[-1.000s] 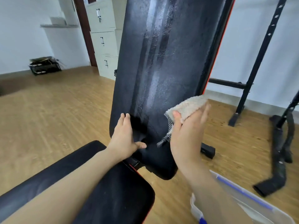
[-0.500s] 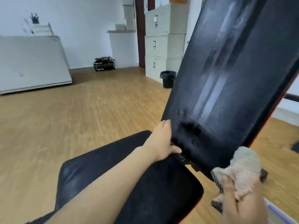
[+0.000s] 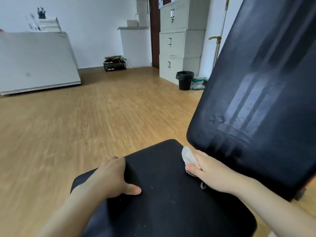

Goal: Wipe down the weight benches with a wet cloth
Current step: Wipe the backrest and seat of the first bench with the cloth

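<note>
Right grip [image 3: 203, 168] holds cloth [image 3: 187, 155] at seat's [image 3: 171, 194] rear; left grip [image 3: 112, 177] clasps edge.

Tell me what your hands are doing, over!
Left hand holds seat pad edge. Right hand grips cloth at backrest bottom. Nothing blocks the seat pad.

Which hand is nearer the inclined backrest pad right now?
Right. The right hand, holding the cloth, sits just below the backrest pad's lower edge. The left hand holds the seat pad's left edge, well clear of it.
</note>
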